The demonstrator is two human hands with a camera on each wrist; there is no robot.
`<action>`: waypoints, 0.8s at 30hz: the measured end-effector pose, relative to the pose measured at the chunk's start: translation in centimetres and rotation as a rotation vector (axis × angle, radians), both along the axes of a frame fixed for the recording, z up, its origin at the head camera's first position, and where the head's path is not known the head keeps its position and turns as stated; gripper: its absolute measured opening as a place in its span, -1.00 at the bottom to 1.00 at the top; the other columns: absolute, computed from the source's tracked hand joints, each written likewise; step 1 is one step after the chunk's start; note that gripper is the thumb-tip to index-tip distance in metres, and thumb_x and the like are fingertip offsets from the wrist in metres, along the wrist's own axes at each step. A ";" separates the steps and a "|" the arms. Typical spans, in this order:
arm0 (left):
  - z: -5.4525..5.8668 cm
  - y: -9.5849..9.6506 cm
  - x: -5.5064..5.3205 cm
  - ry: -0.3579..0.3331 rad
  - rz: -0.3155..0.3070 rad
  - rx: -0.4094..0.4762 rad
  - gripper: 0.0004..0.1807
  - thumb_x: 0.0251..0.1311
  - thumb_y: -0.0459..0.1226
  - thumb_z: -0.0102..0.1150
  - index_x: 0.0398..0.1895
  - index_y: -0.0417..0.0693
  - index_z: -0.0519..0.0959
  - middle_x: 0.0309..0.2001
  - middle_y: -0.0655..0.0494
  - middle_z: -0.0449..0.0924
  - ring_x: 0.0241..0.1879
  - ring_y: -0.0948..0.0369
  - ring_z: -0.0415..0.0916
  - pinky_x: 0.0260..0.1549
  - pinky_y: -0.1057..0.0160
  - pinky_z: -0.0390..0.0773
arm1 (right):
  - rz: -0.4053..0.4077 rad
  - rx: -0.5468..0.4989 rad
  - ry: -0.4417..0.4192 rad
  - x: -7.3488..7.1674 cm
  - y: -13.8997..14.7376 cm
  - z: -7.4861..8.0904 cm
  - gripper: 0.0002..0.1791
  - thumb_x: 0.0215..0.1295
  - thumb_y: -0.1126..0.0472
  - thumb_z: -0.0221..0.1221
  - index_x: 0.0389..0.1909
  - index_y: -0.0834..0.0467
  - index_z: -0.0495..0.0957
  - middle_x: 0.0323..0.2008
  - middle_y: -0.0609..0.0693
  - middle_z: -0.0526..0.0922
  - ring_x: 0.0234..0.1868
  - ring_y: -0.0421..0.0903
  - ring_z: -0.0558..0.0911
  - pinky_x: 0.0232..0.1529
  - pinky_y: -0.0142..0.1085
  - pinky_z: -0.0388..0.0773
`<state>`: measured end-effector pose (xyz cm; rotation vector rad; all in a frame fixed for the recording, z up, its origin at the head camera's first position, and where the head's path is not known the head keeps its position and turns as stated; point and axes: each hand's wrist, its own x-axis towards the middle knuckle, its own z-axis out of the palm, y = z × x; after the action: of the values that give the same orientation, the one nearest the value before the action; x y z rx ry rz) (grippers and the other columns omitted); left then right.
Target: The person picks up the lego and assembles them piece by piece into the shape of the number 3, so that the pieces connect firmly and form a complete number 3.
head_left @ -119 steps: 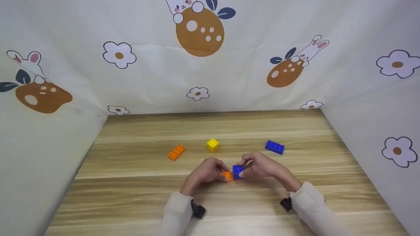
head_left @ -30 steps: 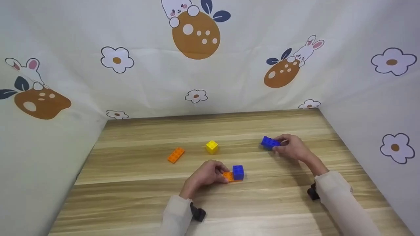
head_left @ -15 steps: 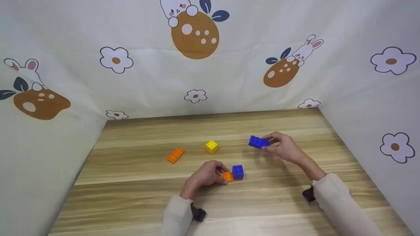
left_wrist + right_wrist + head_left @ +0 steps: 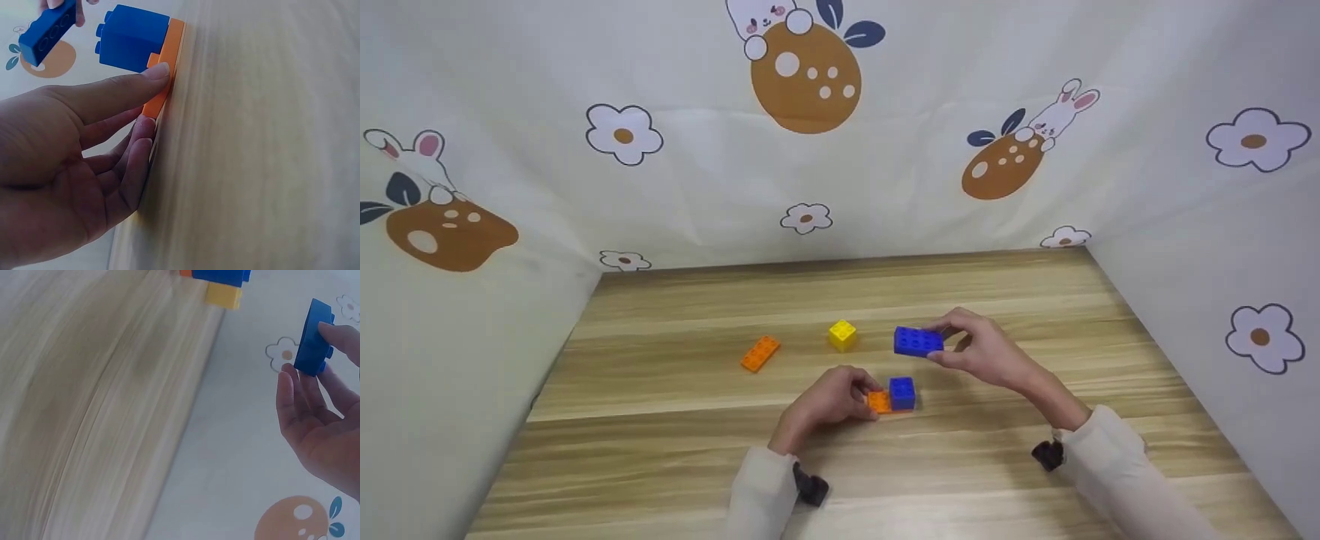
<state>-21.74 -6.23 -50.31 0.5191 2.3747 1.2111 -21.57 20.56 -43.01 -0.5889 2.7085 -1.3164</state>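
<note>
In the head view my left hand [image 4: 834, 395] pinches the left end of a flat orange building brick [image 4: 878, 401] lying on the table. A square blue brick [image 4: 901, 394] sits on that orange brick's right end; the left wrist view shows the blue brick [image 4: 135, 37] standing on the orange plate [image 4: 164, 73] between thumb and fingers. My right hand [image 4: 986, 351] holds a longer blue brick [image 4: 918, 342] by its right end, raised off the table behind the stack. In the right wrist view thumb and fingers grip this long blue brick [image 4: 314, 340], with its studs turned sideways.
A yellow cube brick [image 4: 843, 335] stands behind the stack, to the left of the raised blue one. Another flat orange brick [image 4: 760, 353] lies farther left on the wooden table [image 4: 675, 450]. Printed cloth [image 4: 697, 165] walls the back and both sides.
My right hand has left the stack, picked up the long blue brick from the right, and carried it left and nearer to the stack. The left hand still holds the orange brick in place.
</note>
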 end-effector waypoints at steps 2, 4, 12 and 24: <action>0.0 0.0 0.0 0.001 0.001 -0.001 -0.69 0.05 -0.38 0.48 -0.09 -0.11 0.69 -0.25 0.08 0.65 -0.32 0.23 0.48 -0.23 0.28 0.58 | 0.014 0.004 0.001 0.3 -0.4 0.0 -0.58 0.17 0.18 0.42 0.06 0.15 0.65 -0.06 0.06 0.64 -0.02 0.00 0.61 -0.16 -0.42 0.59; 0.0 0.0 0.0 -0.001 0.001 -0.008 -0.68 0.06 -0.37 0.48 -0.08 -0.11 0.69 -0.24 0.09 0.65 -0.31 0.23 0.48 -0.21 0.26 0.58 | 0.026 0.011 0.002 0.5 -0.7 0.0 -0.58 0.18 0.16 0.42 0.07 0.15 0.64 -0.05 0.07 0.64 -0.01 0.01 0.61 -0.14 -0.41 0.59; -0.1 -0.2 -0.2 0.047 -0.033 -0.015 -0.65 0.04 -0.34 0.50 -0.07 -0.14 0.69 -0.21 0.05 0.69 -0.28 0.26 0.52 -0.16 0.26 0.61 | 0.048 0.041 -0.011 1.1 -1.7 -0.6 -0.58 0.18 0.14 0.42 0.07 0.10 0.65 -0.05 0.00 0.67 -0.02 0.00 0.61 -0.10 -0.34 0.61; -0.2 -0.2 -0.2 0.033 -0.022 -0.014 -0.66 0.06 -0.31 0.50 -0.08 -0.16 0.68 -0.26 0.08 0.66 -0.32 0.25 0.51 -0.21 0.26 0.60 | 0.098 0.044 -0.037 1.2 -2.2 -2.0 -0.57 0.20 0.12 0.41 0.09 0.08 0.65 -0.04 -0.01 0.67 -0.01 0.00 0.63 -0.13 -0.38 0.60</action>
<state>-21.89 -6.44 -50.48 0.5637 2.3964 1.1845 -20.37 18.35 -44.99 -0.6767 2.6347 -1.2294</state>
